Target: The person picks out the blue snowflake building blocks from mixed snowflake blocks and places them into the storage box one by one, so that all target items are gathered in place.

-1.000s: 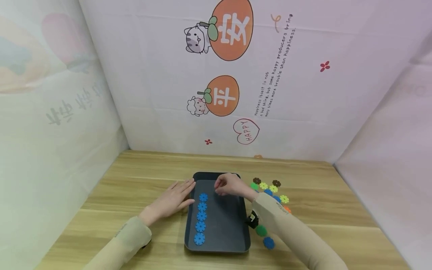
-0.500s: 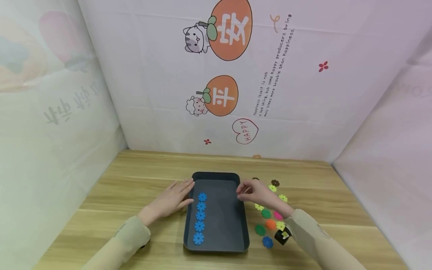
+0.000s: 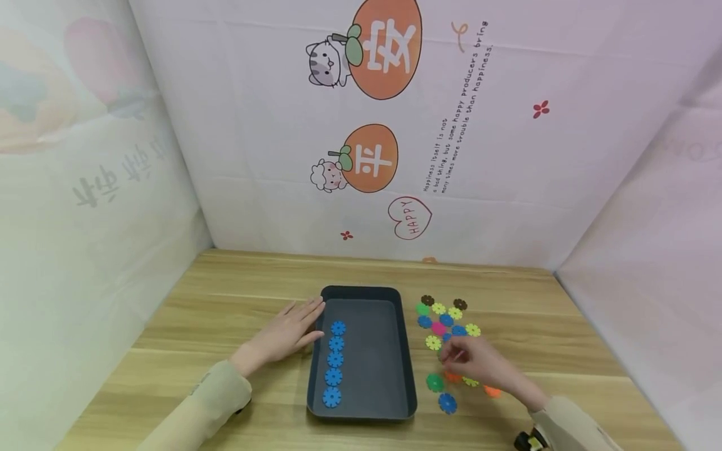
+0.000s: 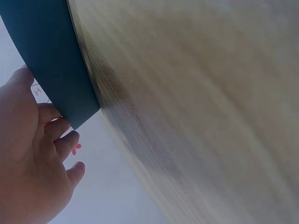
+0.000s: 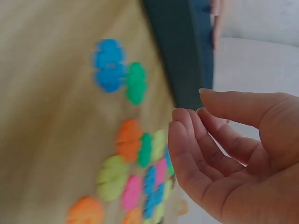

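Observation:
A dark grey tray (image 3: 372,363) lies on the table, with several blue notched plastic discs (image 3: 335,359) lined up along its left side. My left hand (image 3: 284,333) rests at the tray's left rim, fingers extended; in the left wrist view its fingertips lie along the tray's outer wall (image 4: 56,56). Right of the tray, my right hand (image 3: 482,363) hovers over loose discs of mixed colours, covering some of them. The right wrist view shows that hand (image 5: 233,149) with loosely bent fingers, a gap below the thumb, and nothing held.
Near the right hand lie a green disc (image 3: 435,382) and a blue disc (image 3: 447,403). Farther back are a pink disc (image 3: 438,328), yellow discs and brown discs (image 3: 460,304). A printed cloth wall (image 3: 479,232) closes off the table's back edge.
My right hand has moved from above the tray rightward and nearer, to over the loose discs. My left hand and the row of blue discs stay in place.

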The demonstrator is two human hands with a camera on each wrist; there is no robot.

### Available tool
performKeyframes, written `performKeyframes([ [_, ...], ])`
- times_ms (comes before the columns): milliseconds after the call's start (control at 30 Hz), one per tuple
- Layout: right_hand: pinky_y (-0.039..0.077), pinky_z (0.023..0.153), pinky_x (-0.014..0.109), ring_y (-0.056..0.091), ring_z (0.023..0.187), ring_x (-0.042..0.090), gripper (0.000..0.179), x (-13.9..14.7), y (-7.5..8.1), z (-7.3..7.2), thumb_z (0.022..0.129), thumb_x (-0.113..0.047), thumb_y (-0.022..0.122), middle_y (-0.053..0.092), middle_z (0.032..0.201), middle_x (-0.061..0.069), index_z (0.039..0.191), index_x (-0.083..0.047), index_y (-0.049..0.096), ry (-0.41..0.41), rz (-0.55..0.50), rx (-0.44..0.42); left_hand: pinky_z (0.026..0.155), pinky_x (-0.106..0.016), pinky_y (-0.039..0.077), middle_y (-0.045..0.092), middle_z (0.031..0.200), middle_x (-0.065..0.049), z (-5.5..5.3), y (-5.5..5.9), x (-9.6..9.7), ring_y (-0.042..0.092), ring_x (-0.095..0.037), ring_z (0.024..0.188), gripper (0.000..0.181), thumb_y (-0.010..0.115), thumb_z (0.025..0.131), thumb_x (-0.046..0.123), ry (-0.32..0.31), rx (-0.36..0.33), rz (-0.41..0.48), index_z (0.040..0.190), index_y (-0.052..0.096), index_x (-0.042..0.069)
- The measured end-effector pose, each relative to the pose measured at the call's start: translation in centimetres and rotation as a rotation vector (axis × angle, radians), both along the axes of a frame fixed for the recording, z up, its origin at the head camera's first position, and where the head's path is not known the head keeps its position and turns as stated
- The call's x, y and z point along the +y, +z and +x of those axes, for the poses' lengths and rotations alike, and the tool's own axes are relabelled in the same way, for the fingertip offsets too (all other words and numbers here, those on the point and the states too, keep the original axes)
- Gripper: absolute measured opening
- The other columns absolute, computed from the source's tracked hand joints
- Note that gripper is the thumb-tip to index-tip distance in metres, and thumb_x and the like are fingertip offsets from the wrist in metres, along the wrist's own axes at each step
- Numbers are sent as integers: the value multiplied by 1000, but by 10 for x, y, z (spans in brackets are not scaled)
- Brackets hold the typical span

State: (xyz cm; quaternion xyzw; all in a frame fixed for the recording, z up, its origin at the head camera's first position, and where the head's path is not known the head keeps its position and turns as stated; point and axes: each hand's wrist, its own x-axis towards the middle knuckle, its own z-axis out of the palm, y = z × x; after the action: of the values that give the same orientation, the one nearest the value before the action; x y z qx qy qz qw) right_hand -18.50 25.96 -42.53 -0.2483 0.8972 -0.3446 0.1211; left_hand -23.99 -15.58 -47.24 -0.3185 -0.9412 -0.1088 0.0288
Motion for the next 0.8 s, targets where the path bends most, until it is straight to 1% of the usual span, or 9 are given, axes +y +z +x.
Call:
performKeyframes([
  [67, 54, 69, 17, 61, 80, -1, 11, 7, -6, 7, 89, -14, 72, 70, 91, 2, 94, -5, 68, 8, 3, -4, 122, -58, 24, 28, 164, -13, 0, 0, 0, 32, -32, 150, 67, 45, 104, 46, -2, 0, 3, 156, 30, 5],
  [233, 54, 69, 18, 60, 77, -1, 15, 19, -21, 23, 85, -11, 73, 68, 90, 5, 95, -2, 66, 3, -41, -106, 122, -58, 24, 28, 164, -13, -1, -2, -1, 32, -31, 150, 67, 45, 104, 46, -6, 1, 3, 156, 30, 6],
  [300, 54, 68, 18, 58, 76, -1, 17, 21, -27, 27, 83, -10, 75, 68, 89, 6, 95, -1, 66, -6, -55, -141, 122, -58, 24, 28, 164, -13, -2, -2, -1, 32, -31, 150, 67, 45, 104, 46, -5, 1, 4, 156, 30, 6],
  [400, 53, 65, 18, 56, 73, -1, 21, 22, -32, 29, 81, -11, 77, 66, 86, 5, 94, 0, 65, -22, -63, -161, 122, -58, 23, 28, 164, -13, -2, 0, -1, 32, -32, 150, 67, 45, 104, 45, -6, 1, 5, 156, 30, 5],
  [600, 46, 58, 18, 49, 67, -2, 28, 17, -38, 32, 79, -21, 82, 60, 81, 0, 91, -4, 63, -53, -9, -138, 122, -58, 23, 28, 164, -13, -2, 0, -1, 32, -32, 150, 67, 45, 104, 46, -6, 0, 3, 156, 30, 5],
  [667, 44, 57, 17, 47, 66, -2, 30, 14, -40, 33, 78, -24, 83, 58, 79, -2, 90, -6, 61, -70, 12, -125, 122, -58, 23, 28, 164, -13, -2, 0, -1, 32, -31, 150, 68, 45, 104, 46, -6, 2, -1, 156, 30, 5],
  [800, 43, 57, 17, 46, 66, -2, 30, 10, -41, 36, 77, -24, 84, 57, 77, -2, 86, -7, 61, -104, 41, -104, 122, -58, 24, 28, 164, -13, -2, -1, -1, 32, -30, 150, 68, 44, 104, 47, -4, 5, -14, 156, 29, 6],
])
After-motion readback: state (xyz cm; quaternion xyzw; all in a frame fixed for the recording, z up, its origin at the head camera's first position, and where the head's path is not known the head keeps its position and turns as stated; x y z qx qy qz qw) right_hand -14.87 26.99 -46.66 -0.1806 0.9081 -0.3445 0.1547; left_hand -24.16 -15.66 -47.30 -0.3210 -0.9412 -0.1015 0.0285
